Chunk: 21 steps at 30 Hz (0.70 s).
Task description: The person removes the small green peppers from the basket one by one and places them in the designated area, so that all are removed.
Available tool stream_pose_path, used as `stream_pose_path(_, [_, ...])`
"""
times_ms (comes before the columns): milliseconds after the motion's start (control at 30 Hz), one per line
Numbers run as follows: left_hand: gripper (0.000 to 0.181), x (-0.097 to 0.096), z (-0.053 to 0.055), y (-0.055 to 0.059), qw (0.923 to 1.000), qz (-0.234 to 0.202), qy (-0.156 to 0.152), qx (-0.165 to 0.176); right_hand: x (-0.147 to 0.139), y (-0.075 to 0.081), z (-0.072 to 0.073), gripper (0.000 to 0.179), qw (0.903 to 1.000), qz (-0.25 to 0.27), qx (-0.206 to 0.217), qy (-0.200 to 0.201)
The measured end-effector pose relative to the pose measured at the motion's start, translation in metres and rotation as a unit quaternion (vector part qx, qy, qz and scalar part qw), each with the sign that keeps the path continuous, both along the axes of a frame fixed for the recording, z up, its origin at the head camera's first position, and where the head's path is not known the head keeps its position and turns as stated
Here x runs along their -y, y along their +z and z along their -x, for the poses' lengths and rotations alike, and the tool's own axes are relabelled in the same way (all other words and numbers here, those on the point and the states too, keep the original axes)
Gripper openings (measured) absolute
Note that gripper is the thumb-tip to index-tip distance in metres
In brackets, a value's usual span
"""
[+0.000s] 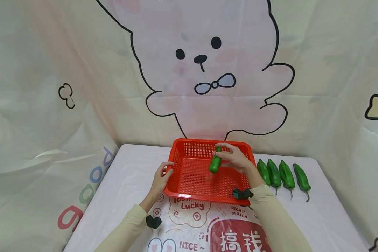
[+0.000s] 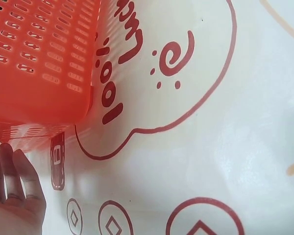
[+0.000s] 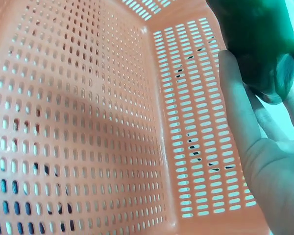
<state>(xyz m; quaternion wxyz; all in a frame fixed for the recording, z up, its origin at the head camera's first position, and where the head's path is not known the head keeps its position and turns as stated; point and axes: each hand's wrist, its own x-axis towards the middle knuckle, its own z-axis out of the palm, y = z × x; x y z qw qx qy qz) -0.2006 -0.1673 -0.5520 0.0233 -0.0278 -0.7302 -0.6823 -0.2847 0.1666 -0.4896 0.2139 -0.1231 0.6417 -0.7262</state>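
Note:
A red plastic basket (image 1: 195, 168) with perforated walls stands on the table. Over its inside, my right hand (image 1: 236, 160) pinches a green pepper (image 1: 215, 162) between thumb and fingers. The pepper hangs with its stem end downward. In the right wrist view, the fingers press both sides of the pepper (image 3: 259, 44) near its tip. At the basket's left rim, my left hand (image 1: 160, 178) rests with its fingertips. From the left wrist, nearly straight fingers (image 2: 10, 176) show against the basket's outer wall (image 2: 34, 105); the thumb is hidden there.
Right of the basket, several green peppers (image 1: 286, 175) lie in a row on the table (image 1: 324, 206), stems toward me. A printed cloth with red lettering (image 1: 195, 206) covers the table in front. Behind stands a curtain (image 1: 208, 112) with a cartoon bear.

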Motion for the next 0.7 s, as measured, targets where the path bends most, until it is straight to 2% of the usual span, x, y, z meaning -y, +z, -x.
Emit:
stream_pose_path(167, [0.029, 0.001, 0.0, 0.0, 1.0, 0.001, 0.002, -0.005, -0.005, 0.004, 0.0, 0.061, 0.9997, 0.012, 0.005, 0.02])
stream_pose_path(367, [0.029, 0.002, 0.0, 0.0, 1.0, -0.001, 0.005, 0.0, -0.011, 0.012, -0.001, 0.067, 0.9989, 0.021, -0.011, 0.04])
stream_pose_path(700, [0.029, 0.001, 0.002, -0.002, 1.0, 0.003, 0.005, -0.005, -0.022, 0.019, -0.006, 0.071, 0.9985, 0.014, -0.049, 0.022])
